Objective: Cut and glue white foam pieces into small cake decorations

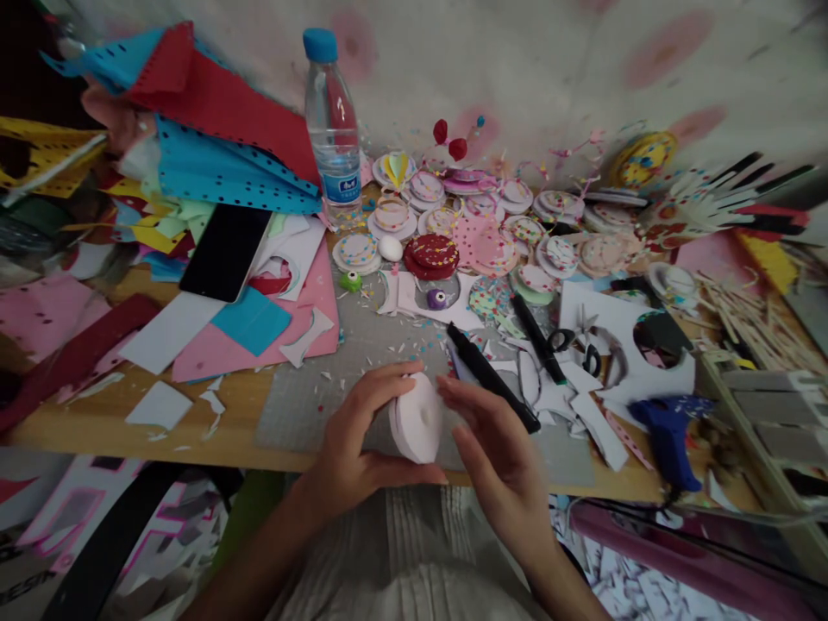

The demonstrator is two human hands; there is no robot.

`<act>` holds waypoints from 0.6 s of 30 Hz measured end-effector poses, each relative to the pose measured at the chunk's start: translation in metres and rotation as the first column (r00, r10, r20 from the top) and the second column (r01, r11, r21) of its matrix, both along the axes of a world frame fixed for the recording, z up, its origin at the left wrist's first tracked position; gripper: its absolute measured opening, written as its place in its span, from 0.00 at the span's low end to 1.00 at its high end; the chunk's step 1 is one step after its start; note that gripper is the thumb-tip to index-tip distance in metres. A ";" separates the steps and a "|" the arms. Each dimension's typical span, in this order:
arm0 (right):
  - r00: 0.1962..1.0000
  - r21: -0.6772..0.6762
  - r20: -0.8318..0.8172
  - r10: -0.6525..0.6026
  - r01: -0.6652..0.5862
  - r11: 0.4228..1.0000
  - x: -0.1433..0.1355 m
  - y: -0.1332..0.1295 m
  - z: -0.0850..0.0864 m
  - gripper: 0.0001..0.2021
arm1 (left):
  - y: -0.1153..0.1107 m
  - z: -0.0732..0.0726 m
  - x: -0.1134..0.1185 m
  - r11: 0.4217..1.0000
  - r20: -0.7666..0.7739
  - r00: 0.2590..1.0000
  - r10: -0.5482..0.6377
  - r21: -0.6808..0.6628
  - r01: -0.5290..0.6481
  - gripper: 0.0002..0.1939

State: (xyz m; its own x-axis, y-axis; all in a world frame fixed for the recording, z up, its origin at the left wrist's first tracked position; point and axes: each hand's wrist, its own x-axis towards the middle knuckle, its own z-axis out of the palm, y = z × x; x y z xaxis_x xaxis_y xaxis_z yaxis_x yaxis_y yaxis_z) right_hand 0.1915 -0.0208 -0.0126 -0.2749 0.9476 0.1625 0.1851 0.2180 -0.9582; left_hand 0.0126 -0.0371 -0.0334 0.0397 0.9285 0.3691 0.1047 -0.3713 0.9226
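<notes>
A white round foam piece (419,421), made of stacked discs with a small hole near its centre, is held upright at the table's front edge. My left hand (366,431) grips it from the left, thumb below and fingers at the top. Just to its right is my right hand (495,448), fingers apart and slightly curled, holding nothing. Under and behind the piece lies a grey cutting mat (297,405) with white scraps. Beyond it stand small decorated discs, a dark red one (431,256) and a white egg-shaped piece (390,249) among them.
A water bottle (333,129) stands at the back, beside a phone (226,252) and coloured felt sheets (233,164). Black markers (492,378), scissors (575,339), white offcuts and a blue glue gun (669,440) lie to the right, near a grey-drawered organizer (769,414).
</notes>
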 end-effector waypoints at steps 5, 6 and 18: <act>0.966 0.362 0.231 -0.112 0.021 0.932 0.009 -0.002 0.021 0.15 | -0.008 0.010 -0.003 0.999 0.052 0.998 -0.021 -0.043 0.023 0.44; 0.958 0.388 0.267 -0.106 -0.006 0.922 0.010 -0.002 0.025 0.16 | -0.009 0.011 -0.003 0.999 0.078 0.997 -0.021 -0.049 0.025 0.44; 0.910 0.379 0.414 -0.030 -0.142 0.915 0.010 -0.004 0.038 0.10 | -0.011 0.012 -0.006 0.992 0.072 0.991 -0.117 -0.046 0.120 0.41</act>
State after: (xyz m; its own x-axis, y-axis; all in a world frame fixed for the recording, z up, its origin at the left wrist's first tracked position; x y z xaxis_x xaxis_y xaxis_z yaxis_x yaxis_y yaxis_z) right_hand 0.2015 -0.0249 0.0257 -0.4484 0.8093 0.3794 0.5114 0.5804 -0.6337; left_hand 0.0068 -0.0483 -0.0211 0.1266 0.9361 0.3281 -0.0021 -0.3305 0.9438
